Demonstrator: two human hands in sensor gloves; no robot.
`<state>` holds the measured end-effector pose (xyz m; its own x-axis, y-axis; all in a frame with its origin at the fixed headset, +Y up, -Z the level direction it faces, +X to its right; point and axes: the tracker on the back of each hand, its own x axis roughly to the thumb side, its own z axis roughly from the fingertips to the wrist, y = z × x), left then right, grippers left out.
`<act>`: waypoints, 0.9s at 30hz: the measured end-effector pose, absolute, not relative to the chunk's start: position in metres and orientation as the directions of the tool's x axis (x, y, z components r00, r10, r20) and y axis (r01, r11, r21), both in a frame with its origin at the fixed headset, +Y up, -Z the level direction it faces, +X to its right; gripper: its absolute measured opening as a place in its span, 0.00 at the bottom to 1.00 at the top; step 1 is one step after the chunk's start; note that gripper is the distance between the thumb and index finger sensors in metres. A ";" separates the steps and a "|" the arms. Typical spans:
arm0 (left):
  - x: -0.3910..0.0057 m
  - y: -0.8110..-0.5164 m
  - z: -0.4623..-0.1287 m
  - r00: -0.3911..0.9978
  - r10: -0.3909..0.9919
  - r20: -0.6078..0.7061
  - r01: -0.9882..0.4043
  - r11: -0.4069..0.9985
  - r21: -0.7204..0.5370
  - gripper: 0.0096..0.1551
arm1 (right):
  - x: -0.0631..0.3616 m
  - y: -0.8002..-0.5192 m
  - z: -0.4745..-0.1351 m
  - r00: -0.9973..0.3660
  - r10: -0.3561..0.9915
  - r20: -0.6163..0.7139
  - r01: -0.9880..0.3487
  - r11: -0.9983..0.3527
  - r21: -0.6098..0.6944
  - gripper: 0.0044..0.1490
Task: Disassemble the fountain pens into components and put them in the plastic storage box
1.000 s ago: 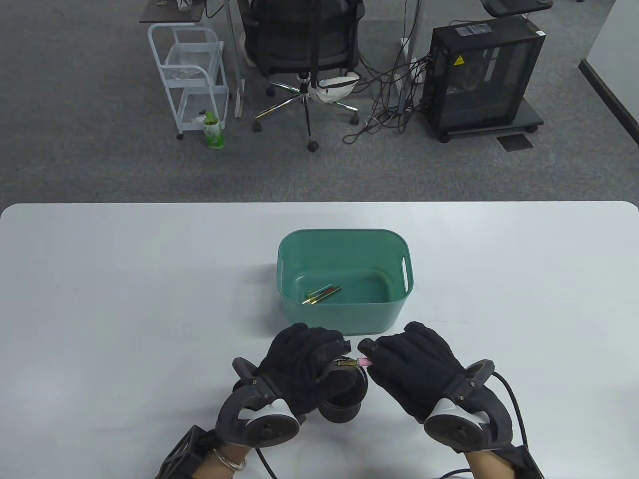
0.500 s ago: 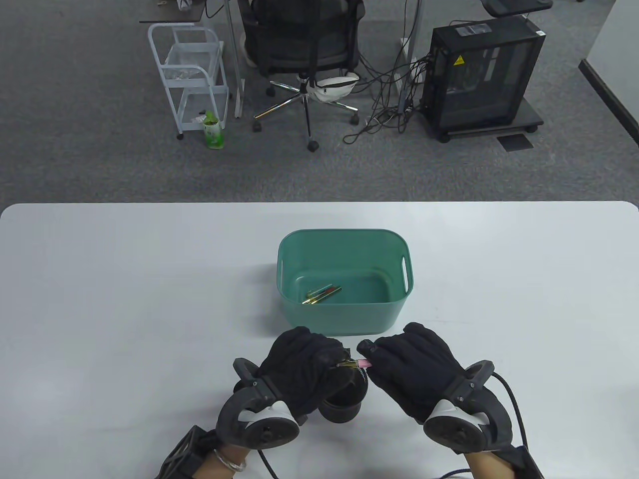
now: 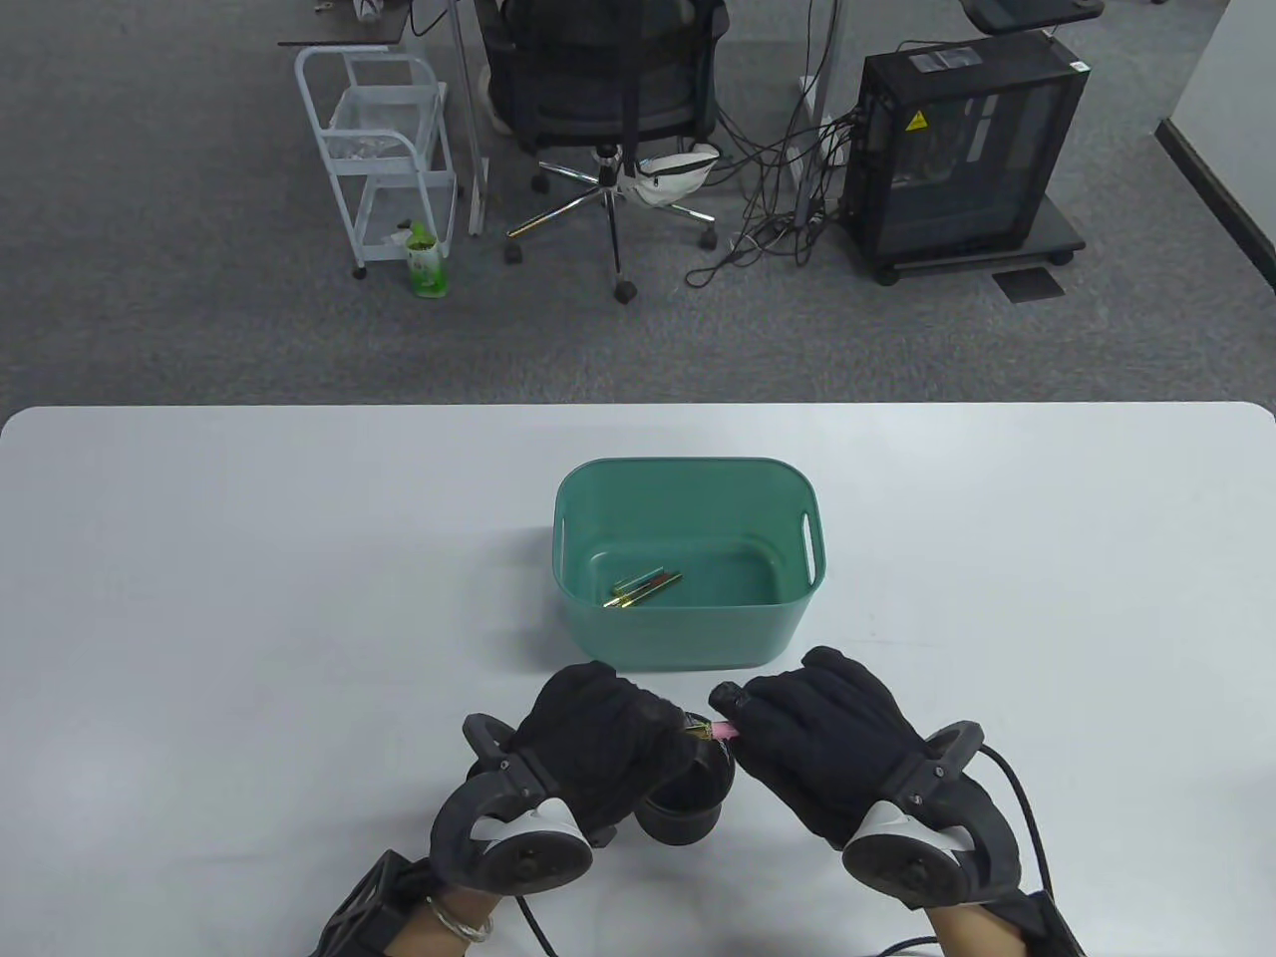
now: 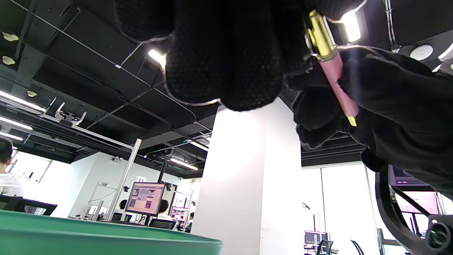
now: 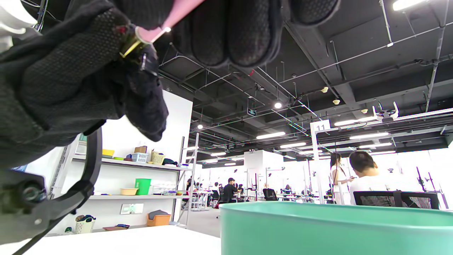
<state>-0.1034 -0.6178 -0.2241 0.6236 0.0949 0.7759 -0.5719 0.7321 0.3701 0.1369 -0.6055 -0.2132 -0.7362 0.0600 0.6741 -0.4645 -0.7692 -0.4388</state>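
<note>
A pink fountain pen (image 3: pixel 720 733) with gold trim is held between both gloved hands, just in front of the green storage box (image 3: pixel 688 638). My left hand (image 3: pixel 608 738) grips its gold-ringed end (image 4: pixel 320 35). My right hand (image 3: pixel 797 728) grips the pink barrel (image 4: pixel 338 85), which also shows in the right wrist view (image 5: pixel 177 14). Both hands have their fingers curled round the pen, a little above the table. Inside the box lie a few slim pen parts (image 3: pixel 643 589), gold-tipped. Most of the pen is hidden by the gloves.
A black round holder (image 3: pixel 688 802) stands under my left hand near the table's front edge. The white table (image 3: pixel 249 598) stretches wide to either side. Beyond it are an office chair (image 3: pixel 608 90), a white cart (image 3: pixel 384 150) and a computer tower (image 3: pixel 962 150) on the floor.
My left hand has slid slightly toward me and right, so less of the pen shows between the hands. My right hand has barely moved.
</note>
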 end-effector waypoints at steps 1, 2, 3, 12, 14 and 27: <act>-0.104 -0.618 -0.224 0.625 0.096 0.775 -0.570 0.735 0.368 0.30 | 0.137 -0.605 -0.213 -0.737 0.060 0.674 -0.464 -0.769 -0.440 0.28; -0.104 -0.618 -0.225 0.624 0.097 0.775 -0.569 0.736 0.366 0.30 | 0.137 -0.605 -0.213 -0.737 0.060 0.673 -0.464 -0.769 -0.440 0.28; -0.104 -0.618 -0.225 0.624 0.098 0.776 -0.569 0.738 0.364 0.31 | 0.137 -0.605 -0.213 -0.738 0.061 0.672 -0.465 -0.768 -0.441 0.28; -0.103 -0.618 -0.222 0.622 0.074 0.779 -0.555 0.743 0.373 0.32 | 0.141 -0.604 -0.215 -0.747 0.065 0.661 -0.464 -0.764 -0.449 0.28; -0.101 -0.618 -0.222 0.624 0.065 0.778 -0.547 0.748 0.377 0.29 | 0.141 -0.604 -0.215 -0.748 0.064 0.661 -0.463 -0.764 -0.450 0.28; -0.101 -0.619 -0.222 0.629 0.068 0.774 -0.548 0.746 0.380 0.24 | 0.140 -0.604 -0.215 -0.745 0.060 0.664 -0.459 -0.768 -0.446 0.28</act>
